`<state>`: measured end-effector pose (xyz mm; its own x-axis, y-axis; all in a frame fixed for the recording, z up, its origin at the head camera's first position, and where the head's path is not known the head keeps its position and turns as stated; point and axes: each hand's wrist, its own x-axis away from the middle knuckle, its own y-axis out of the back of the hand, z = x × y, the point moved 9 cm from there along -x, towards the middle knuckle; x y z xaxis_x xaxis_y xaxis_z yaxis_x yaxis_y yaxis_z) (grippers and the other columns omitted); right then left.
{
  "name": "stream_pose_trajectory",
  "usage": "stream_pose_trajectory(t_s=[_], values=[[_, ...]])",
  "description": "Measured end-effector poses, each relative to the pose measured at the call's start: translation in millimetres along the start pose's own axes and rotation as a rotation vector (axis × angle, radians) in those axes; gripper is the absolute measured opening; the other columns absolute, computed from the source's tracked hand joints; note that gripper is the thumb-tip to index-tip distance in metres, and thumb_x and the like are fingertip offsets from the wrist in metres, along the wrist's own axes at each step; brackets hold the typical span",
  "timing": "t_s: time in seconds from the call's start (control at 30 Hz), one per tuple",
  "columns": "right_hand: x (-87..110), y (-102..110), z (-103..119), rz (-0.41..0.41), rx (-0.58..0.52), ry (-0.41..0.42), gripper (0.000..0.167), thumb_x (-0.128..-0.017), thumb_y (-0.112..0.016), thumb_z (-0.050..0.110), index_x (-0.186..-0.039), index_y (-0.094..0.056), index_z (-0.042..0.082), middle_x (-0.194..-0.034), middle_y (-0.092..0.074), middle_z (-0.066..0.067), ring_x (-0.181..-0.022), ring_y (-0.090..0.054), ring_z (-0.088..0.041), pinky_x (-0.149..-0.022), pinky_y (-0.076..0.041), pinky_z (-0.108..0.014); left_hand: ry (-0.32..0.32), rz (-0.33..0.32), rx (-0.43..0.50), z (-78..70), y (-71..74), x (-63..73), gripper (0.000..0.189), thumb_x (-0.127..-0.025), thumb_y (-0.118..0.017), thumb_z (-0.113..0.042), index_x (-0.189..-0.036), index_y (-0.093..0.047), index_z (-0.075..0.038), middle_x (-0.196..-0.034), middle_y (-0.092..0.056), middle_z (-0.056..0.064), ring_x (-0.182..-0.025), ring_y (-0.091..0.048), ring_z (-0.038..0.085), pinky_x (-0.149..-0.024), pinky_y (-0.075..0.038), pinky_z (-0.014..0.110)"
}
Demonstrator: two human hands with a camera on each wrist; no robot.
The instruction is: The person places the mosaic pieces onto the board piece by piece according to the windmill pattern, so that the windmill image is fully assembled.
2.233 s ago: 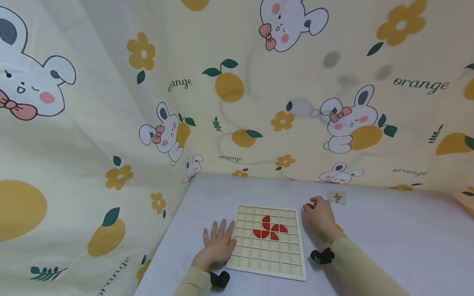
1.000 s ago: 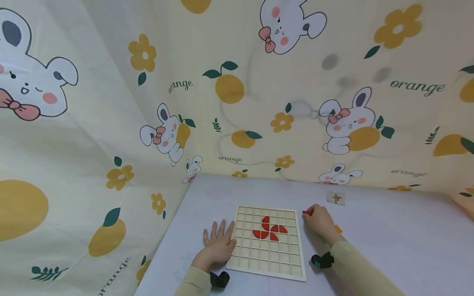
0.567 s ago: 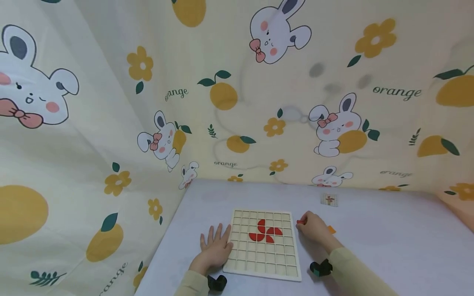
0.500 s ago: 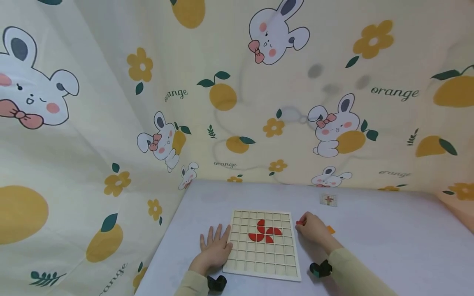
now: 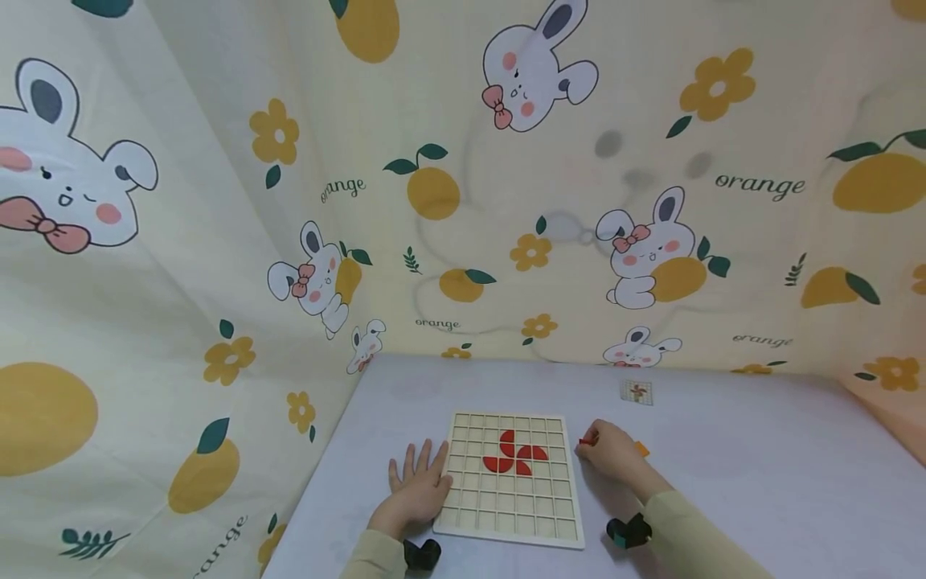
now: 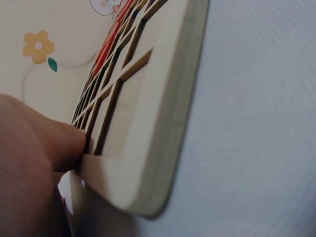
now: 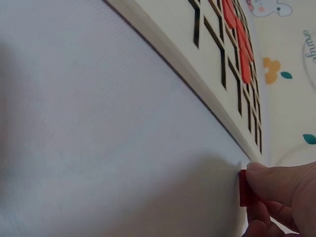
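Observation:
A square wooden grid board lies on the table with several red quarter-circle pieces set near its middle in a pinwheel shape. My left hand lies with fingers spread at the board's left edge; in the left wrist view its thumb rests on the rim. Just off the board's right edge, my right hand pinches a small red piece between thumb and fingers. The red piece's full outline is partly hidden by the fingers.
An orange piece shows behind my right hand on the table. Farther back lies a small card with a red pinwheel pattern on a grid. A printed cloth hangs behind and on the left of the table.
My right hand has come nearer with the red piece, down along the board's right side. A green piece seen by the wrist is now hidden. The left hand stays; the head view has shifted.

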<state>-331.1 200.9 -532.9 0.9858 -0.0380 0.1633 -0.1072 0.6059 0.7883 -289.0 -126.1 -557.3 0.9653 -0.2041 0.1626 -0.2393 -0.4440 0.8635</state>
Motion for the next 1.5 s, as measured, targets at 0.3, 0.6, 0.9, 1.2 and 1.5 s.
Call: stream_pose_trajectory(t_s=[0.3,0.6,0.9,1.2,1.5], values=[[6.7,3.3,6.3,-0.007,0.003,0.015,0.021,-0.089,-0.071,0.02,-0.084,-0.055,0.008,-0.075,-0.053,-0.005,-0.071,-0.049,-0.02,-0.058,-0.04,-0.03,0.004,-0.011,-0.016,1.9,-1.3,-2.3,0.057,-0.102,-0.04,-0.036,-0.154,-0.028,-0.016,-0.159,-0.012,0.018,-0.144,0.005,0.043,-0.105,0.011,0.067],[16.7,-6.0,11.6,-0.029,-0.095,0.01,0.02,-0.089,-0.072,0.024,-0.088,-0.058,0.01,-0.08,-0.056,-0.004,-0.073,-0.05,-0.02,-0.059,-0.042,-0.03,-0.006,-0.02,-0.015,0.5,0.7,-1.4,0.057,-0.102,-0.041,-0.034,-0.153,-0.028,-0.014,-0.159,-0.013,0.018,-0.143,0.004,0.044,-0.105,0.011,0.068],[26.0,-32.4,27.0,-0.022,-0.292,0.084,0.013,-0.092,-0.067,0.021,-0.099,-0.06,0.014,-0.079,-0.059,-0.002,-0.067,-0.052,-0.017,-0.052,-0.045,-0.03,-0.003,-0.009,-0.012,3.5,-1.3,-2.3,0.057,-0.102,-0.04,-0.035,-0.154,-0.027,-0.016,-0.159,-0.011,0.018,-0.144,0.006,0.043,-0.105,0.012,0.067],[37.6,-45.1,42.7,-0.002,-0.283,0.121,0.011,-0.091,-0.068,0.02,-0.093,-0.06,0.014,-0.073,-0.057,-0.001,-0.062,-0.051,-0.015,-0.051,-0.043,-0.03,-0.007,-0.015,-0.016,4.8,-4.0,-5.1,0.057,-0.102,-0.04,-0.035,-0.154,-0.027,-0.015,-0.159,-0.011,0.018,-0.144,0.006,0.043,-0.104,0.013,0.067],[45.6,-49.3,57.7,0.026,-0.271,0.15,0.01,-0.089,-0.07,0.018,-0.088,-0.061,0.012,-0.078,-0.058,0.001,-0.069,-0.051,-0.016,-0.055,-0.045,-0.029,-0.001,-0.014,-0.026,3.4,-3.2,-4.4,0.058,-0.102,-0.04,-0.036,-0.154,-0.027,-0.015,-0.159,-0.011,0.018,-0.144,0.006,0.044,-0.105,0.012,0.067]])
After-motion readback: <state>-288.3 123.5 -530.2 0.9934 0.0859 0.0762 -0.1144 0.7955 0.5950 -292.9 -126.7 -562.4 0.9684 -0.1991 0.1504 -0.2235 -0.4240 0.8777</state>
